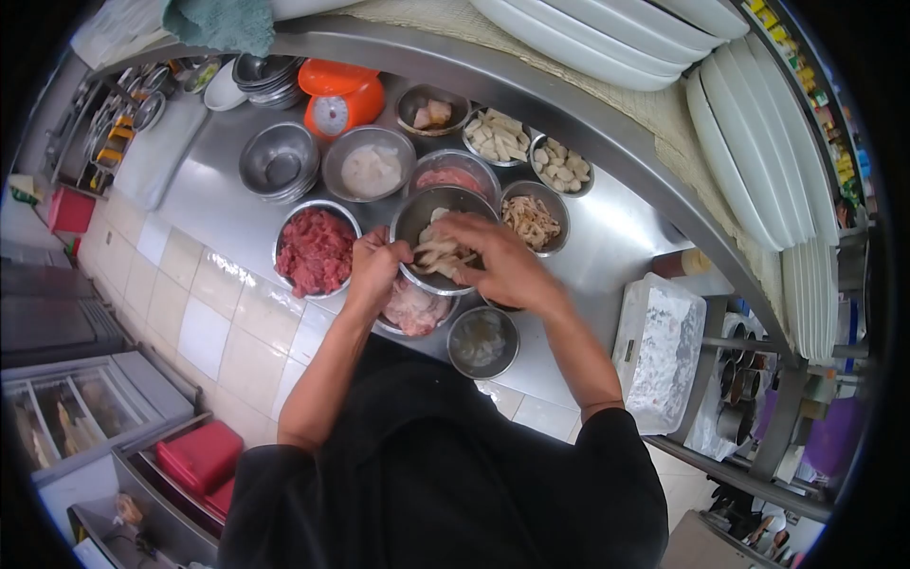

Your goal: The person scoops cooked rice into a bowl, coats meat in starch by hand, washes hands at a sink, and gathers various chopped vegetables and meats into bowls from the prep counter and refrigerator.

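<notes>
A steel bowl of pale, cream-coloured strips is held tilted above the other bowls. My left hand is closed on its left rim. My right hand reaches in from the right, its fingers curled over the strips with the thumb below; the fingertips are partly hidden among them. Beneath and around this bowl are a bowl of red sliced meat, a bowl of pink meat, another of pinkish meat and one of brownish strips.
More bowls hold white pieces, pale blocks, pale chunks and clear liquid. Stacked empty bowls and an orange scale stand behind. A shelf edge with plates overhangs; a plastic tub is right.
</notes>
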A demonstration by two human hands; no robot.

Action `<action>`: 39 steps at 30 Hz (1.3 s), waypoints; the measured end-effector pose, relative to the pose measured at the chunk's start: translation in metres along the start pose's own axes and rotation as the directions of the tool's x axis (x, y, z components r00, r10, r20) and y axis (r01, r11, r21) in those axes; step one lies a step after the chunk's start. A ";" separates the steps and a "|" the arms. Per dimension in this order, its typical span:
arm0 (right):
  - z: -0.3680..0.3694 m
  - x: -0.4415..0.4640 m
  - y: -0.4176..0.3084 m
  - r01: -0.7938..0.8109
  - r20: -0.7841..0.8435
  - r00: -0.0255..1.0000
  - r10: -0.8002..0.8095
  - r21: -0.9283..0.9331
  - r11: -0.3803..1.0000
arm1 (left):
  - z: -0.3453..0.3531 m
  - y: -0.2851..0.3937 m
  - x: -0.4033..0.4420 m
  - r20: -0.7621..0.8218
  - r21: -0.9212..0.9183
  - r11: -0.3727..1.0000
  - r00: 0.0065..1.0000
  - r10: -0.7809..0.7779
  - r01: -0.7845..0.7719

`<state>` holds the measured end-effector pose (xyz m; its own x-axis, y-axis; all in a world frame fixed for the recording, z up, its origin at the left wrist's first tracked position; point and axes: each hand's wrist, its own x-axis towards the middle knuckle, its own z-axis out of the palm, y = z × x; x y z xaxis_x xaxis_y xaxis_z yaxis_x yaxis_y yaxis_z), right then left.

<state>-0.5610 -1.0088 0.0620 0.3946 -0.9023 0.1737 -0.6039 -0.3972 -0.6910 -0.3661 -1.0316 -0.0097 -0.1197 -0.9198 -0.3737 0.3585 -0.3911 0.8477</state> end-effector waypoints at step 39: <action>-0.048 0.150 0.275 -0.250 -0.339 0.940 0.045 -0.590 0.768 | -0.118 0.051 -0.005 -0.283 -0.103 0.991 0.958 0.051 -0.083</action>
<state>-0.7010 -1.2616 -0.0681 0.1090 -0.9228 0.3694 -0.9707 -0.1789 -0.1604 -0.2381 -1.0432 -0.0093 0.1657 -0.8915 -0.4216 0.4607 -0.3080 0.8324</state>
